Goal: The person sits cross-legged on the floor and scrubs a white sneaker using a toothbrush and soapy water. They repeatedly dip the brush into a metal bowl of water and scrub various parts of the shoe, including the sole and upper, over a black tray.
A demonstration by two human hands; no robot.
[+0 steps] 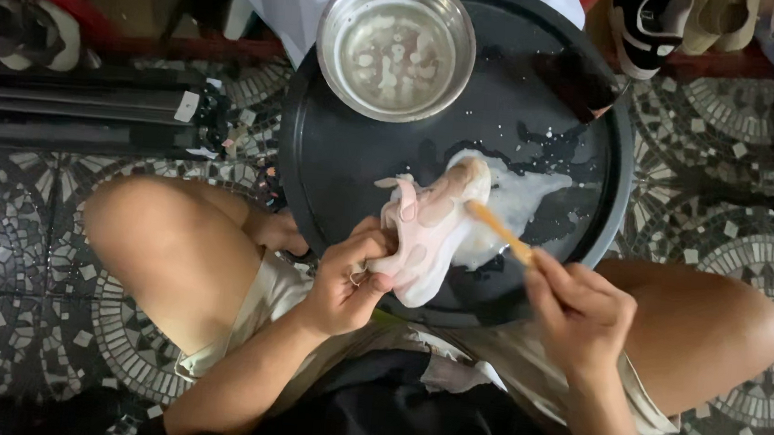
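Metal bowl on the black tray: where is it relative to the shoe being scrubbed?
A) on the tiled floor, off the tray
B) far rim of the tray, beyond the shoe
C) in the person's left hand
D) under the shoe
B: the metal bowl sits at the far rim of the round black tray, while the soapy pink shoe is held nearer the person in the left hand.

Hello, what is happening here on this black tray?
A seated person is scrubbing a pale shoe over a round black tray. The left hand holds the shoe, and the right hand works a thin brush against its toe. White foam lies on the tray. A steel bowl of soapy water sits at the tray's far edge.
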